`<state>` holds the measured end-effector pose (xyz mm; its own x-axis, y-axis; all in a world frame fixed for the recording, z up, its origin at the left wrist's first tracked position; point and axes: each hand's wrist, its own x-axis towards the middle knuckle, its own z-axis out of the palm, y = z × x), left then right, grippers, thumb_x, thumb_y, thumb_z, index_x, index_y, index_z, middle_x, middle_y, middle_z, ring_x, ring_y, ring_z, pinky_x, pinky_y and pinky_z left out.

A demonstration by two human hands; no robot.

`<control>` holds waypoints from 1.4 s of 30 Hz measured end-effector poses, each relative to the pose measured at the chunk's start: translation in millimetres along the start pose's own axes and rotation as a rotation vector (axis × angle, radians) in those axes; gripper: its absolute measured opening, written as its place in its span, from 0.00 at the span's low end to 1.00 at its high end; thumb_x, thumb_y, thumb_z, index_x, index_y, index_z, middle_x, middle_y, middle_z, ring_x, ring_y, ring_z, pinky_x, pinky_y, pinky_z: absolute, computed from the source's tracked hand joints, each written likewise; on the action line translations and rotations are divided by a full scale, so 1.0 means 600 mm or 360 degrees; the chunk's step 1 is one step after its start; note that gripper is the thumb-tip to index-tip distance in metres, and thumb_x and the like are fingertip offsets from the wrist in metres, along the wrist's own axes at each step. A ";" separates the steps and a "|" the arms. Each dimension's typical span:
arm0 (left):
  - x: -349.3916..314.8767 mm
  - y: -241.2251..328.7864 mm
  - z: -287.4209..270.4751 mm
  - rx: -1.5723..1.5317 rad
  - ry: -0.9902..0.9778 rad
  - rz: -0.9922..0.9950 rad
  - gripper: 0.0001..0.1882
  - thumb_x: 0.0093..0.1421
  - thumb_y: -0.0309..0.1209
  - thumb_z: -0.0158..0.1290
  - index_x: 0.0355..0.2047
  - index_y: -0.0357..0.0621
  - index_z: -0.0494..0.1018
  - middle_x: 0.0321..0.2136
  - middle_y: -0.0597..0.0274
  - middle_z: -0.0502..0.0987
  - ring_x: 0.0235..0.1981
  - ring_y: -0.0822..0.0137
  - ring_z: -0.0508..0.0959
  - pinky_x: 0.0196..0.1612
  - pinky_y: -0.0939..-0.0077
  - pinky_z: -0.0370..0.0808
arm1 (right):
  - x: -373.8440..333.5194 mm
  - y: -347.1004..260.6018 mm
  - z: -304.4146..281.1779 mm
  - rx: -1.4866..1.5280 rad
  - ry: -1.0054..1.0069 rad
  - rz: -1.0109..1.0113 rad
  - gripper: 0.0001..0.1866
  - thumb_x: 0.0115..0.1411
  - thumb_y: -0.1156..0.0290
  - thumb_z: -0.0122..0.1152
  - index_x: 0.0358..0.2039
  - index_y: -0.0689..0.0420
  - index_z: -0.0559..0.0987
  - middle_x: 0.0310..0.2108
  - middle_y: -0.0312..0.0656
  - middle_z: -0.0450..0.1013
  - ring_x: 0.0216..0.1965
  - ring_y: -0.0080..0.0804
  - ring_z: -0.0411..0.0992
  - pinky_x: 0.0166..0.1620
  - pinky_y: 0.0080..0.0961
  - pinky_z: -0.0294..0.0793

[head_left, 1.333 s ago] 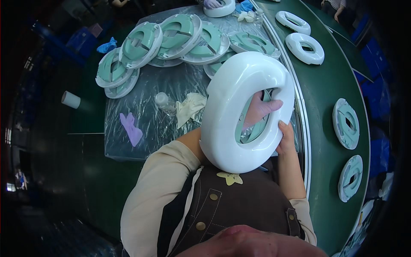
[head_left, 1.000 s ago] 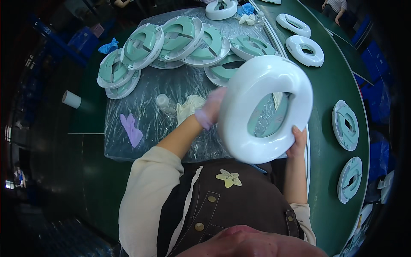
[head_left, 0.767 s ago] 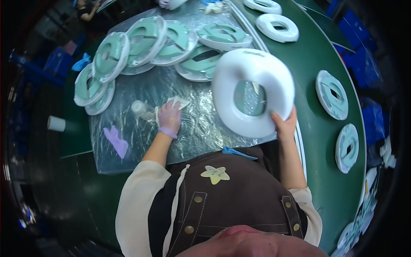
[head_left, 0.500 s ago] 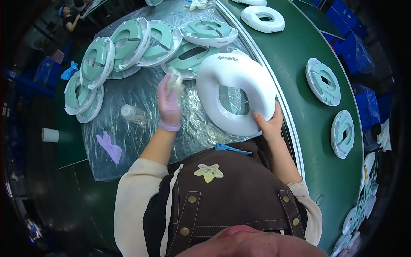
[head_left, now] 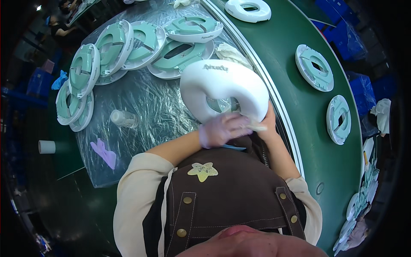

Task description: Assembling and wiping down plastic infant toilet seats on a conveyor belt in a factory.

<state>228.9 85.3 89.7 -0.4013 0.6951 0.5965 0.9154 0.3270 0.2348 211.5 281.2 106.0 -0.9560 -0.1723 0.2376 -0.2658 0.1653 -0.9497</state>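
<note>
A glossy white oval ring-shaped plastic seat [head_left: 224, 81] is tilted up in front of my chest, its round opening showing. My right hand [head_left: 268, 125], bare, grips its right edge. My left hand [head_left: 219, 129] wears a thin purple glove and presses a white cloth [head_left: 256, 127] against the seat's near rim; its fingers are partly blurred. A blue strip-like thing [head_left: 233, 147] lies on my apron just below, partly hidden by the left hand.
Several similar rings with green undersides [head_left: 143, 47] overlap on the plastic-covered table [head_left: 141, 103]. A clear bottle [head_left: 124, 118] and a purple glove [head_left: 103, 153] lie nearer. A crumpled white cloth [head_left: 231, 53] sits behind the seat. More rings [head_left: 314, 68] rest on the green conveyor [head_left: 295, 107] to the right.
My left hand has swung right and down with the cloth, from beside the seat to its near rim. The seat has shifted slightly left and tilted, still in my right hand.
</note>
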 end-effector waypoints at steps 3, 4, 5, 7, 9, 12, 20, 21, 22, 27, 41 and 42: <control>-0.063 0.001 -0.043 0.0195 -0.0024 -0.0031 0.16 0.47 0.25 0.50 0.39 0.48 0.74 0.42 0.65 0.72 0.40 0.60 0.72 0.40 0.67 0.70 | -0.002 0.014 -0.015 0.0301 -0.0040 -0.0020 0.36 0.40 0.73 0.69 0.51 0.61 0.64 0.43 0.42 0.69 0.45 0.31 0.68 0.48 0.31 0.68; -0.080 0.003 -0.060 0.0107 0.0029 0.0088 0.16 0.45 0.25 0.50 0.38 0.47 0.74 0.41 0.65 0.72 0.40 0.61 0.72 0.39 0.67 0.70 | -0.003 0.012 -0.025 0.0388 -0.0069 0.0054 0.38 0.39 0.71 0.70 0.52 0.61 0.64 0.43 0.42 0.69 0.45 0.31 0.69 0.48 0.30 0.68; -0.106 0.006 -0.071 0.0089 0.0160 0.0036 0.17 0.44 0.25 0.51 0.38 0.46 0.74 0.41 0.63 0.72 0.40 0.60 0.72 0.39 0.65 0.70 | -0.003 0.009 -0.035 0.0476 -0.0098 0.0131 0.39 0.39 0.69 0.71 0.52 0.61 0.63 0.44 0.41 0.70 0.45 0.32 0.69 0.48 0.30 0.68; -0.139 0.016 -0.120 0.0299 0.0333 -0.0222 0.19 0.42 0.27 0.53 0.39 0.45 0.73 0.41 0.58 0.71 0.42 0.57 0.70 0.44 0.64 0.67 | 0.009 -0.007 -0.054 0.0542 -0.0097 0.0147 0.41 0.35 0.69 0.72 0.52 0.60 0.65 0.43 0.39 0.71 0.45 0.31 0.69 0.49 0.30 0.68; -0.136 0.031 -0.179 0.0658 0.0485 -0.0636 0.24 0.44 0.33 0.55 0.44 0.44 0.69 0.45 0.51 0.67 0.48 0.52 0.67 0.52 0.63 0.62 | 0.031 0.001 -0.076 0.0569 -0.0173 0.0157 0.42 0.31 0.72 0.71 0.52 0.60 0.66 0.43 0.39 0.71 0.45 0.30 0.69 0.49 0.29 0.67; -0.110 0.034 -0.197 0.0223 0.0708 -0.0861 0.34 0.46 0.43 0.58 0.52 0.43 0.63 0.53 0.46 0.60 0.54 0.49 0.61 0.57 0.60 0.55 | 0.069 0.006 -0.106 0.0531 -0.0396 0.0302 0.44 0.26 0.75 0.67 0.51 0.60 0.68 0.44 0.37 0.71 0.45 0.28 0.68 0.51 0.27 0.65; -0.014 0.059 -0.141 -0.0830 0.0174 -0.0433 0.48 0.42 0.42 0.66 0.60 0.47 0.51 0.60 0.47 0.48 0.60 0.50 0.56 0.60 0.57 0.54 | 0.143 -0.030 -0.085 0.0169 -0.0756 0.0048 0.29 0.34 0.74 0.63 0.43 0.58 0.72 0.40 0.35 0.69 0.43 0.23 0.65 0.47 0.19 0.62; -0.014 0.062 -0.126 -0.0838 0.0160 -0.0430 0.48 0.42 0.42 0.66 0.60 0.47 0.51 0.60 0.47 0.48 0.60 0.50 0.56 0.60 0.57 0.54 | 0.147 -0.032 -0.077 0.0125 -0.0726 0.0079 0.27 0.37 0.74 0.62 0.43 0.57 0.72 0.41 0.35 0.68 0.43 0.23 0.64 0.47 0.19 0.62; -0.015 0.063 -0.112 -0.0942 0.0271 -0.0423 0.48 0.42 0.41 0.66 0.60 0.47 0.51 0.61 0.47 0.46 0.61 0.50 0.55 0.60 0.58 0.54 | 0.151 -0.032 -0.073 0.0107 -0.0736 0.0012 0.24 0.42 0.75 0.62 0.44 0.56 0.72 0.41 0.35 0.68 0.43 0.23 0.65 0.47 0.21 0.63; -0.007 0.075 -0.117 -0.0813 0.0304 -0.0417 0.50 0.44 0.41 0.65 0.61 0.47 0.47 0.61 0.48 0.43 0.61 0.51 0.53 0.60 0.58 0.54 | 0.151 -0.031 -0.049 0.0113 -0.0585 -0.0058 0.22 0.49 0.77 0.59 0.48 0.56 0.71 0.44 0.34 0.68 0.46 0.25 0.65 0.50 0.23 0.63; 0.006 0.080 -0.113 -0.0666 0.0575 -0.0500 0.35 0.49 0.37 0.59 0.55 0.40 0.59 0.60 0.44 0.44 0.61 0.51 0.53 0.59 0.61 0.53 | 0.084 0.017 0.004 0.0230 0.0228 0.0226 0.39 0.47 0.79 0.55 0.62 0.56 0.54 0.61 0.46 0.53 0.57 0.34 0.59 0.56 0.28 0.60; -0.001 0.074 -0.109 -0.0717 0.0733 -0.0597 0.32 0.49 0.36 0.58 0.53 0.39 0.61 0.60 0.45 0.46 0.60 0.52 0.54 0.59 0.62 0.54 | 0.058 -0.005 0.025 0.0399 0.0398 0.0431 0.40 0.47 0.77 0.53 0.62 0.59 0.52 0.62 0.52 0.49 0.60 0.38 0.54 0.60 0.29 0.54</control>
<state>272.1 57.4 150.2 -0.7260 0.2173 0.6525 0.6838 0.1266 0.7186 180.9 260.2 114.2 -0.9958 0.0902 -0.0136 0.0069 -0.0735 -0.9973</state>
